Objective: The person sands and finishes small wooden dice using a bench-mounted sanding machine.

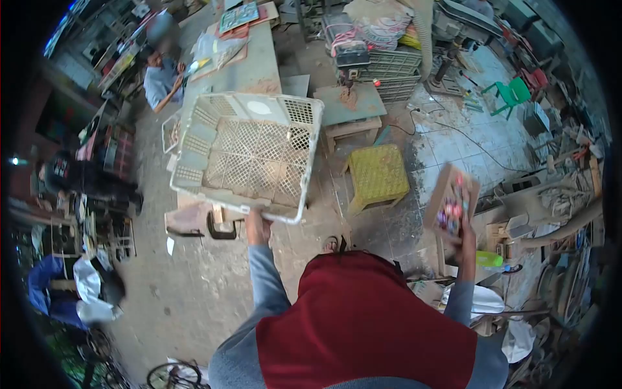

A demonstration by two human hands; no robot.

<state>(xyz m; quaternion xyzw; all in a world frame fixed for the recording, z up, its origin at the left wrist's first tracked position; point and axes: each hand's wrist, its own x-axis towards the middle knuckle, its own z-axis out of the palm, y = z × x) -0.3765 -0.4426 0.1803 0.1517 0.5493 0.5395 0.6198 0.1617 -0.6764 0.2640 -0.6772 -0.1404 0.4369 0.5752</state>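
Note:
My left hand (258, 228) is closed on the near rim of a large white plastic crate (304, 188). The crate is tilted, so its lattice floor shows; a little dust or debris seems to lie inside. Out to the right, my right hand (465, 235) grips a small brown box (442, 188). Small colourful items, pink, red and purple, show in the box, too small to name. Its fingers are partly hidden behind the box.
A yellow stool (378, 174) stands ahead. Beyond it is a drill press table (346, 107) with wood shavings. A long worktable (262, 68) runs behind the crate, with a seated person (161, 81) beside it. Another person (81, 174) stands at left. A green chair (508, 96) and cables are on the right.

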